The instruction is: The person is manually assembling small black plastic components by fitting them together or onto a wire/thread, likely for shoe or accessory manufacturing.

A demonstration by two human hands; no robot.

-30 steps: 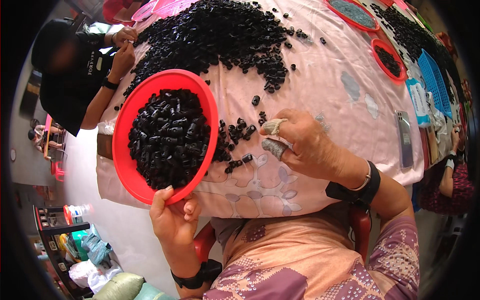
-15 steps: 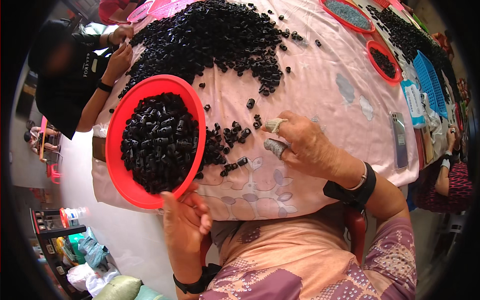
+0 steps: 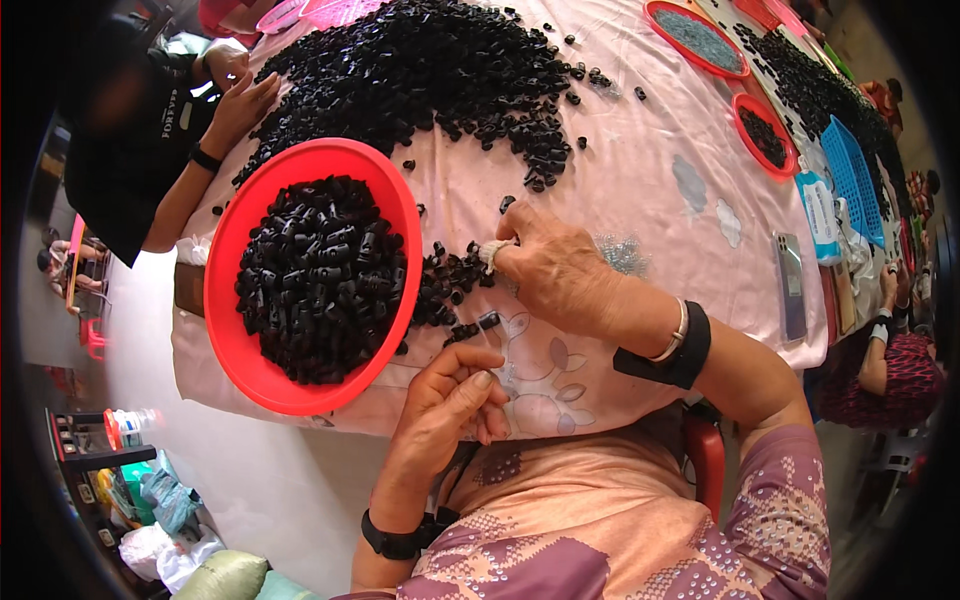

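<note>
My right hand is closed over small loose black plastic parts that look like cord-lock pieces. Pale wraps cover its fingertips, which hide what they pinch. Closer to the table's front edge, my left hand has its fingers curled and the thumb pressed against them. Anything in its grasp is too small to make out. Left of both hands stands a red basin, heaped with black cord locks. One loose cord lock lies just beyond my left hand. Fine silvery springs lie beside my right hand.
A large heap of black parts covers the far side of the pink tablecloth. At the far left, another person's hands work beside it. Toward the right lie red trays, a blue basket and a phone.
My left hand has left the basin's rim and moved right, its fingers curling in. The right hand has shifted left onto the loose black parts. The other person's hand has opened out.
</note>
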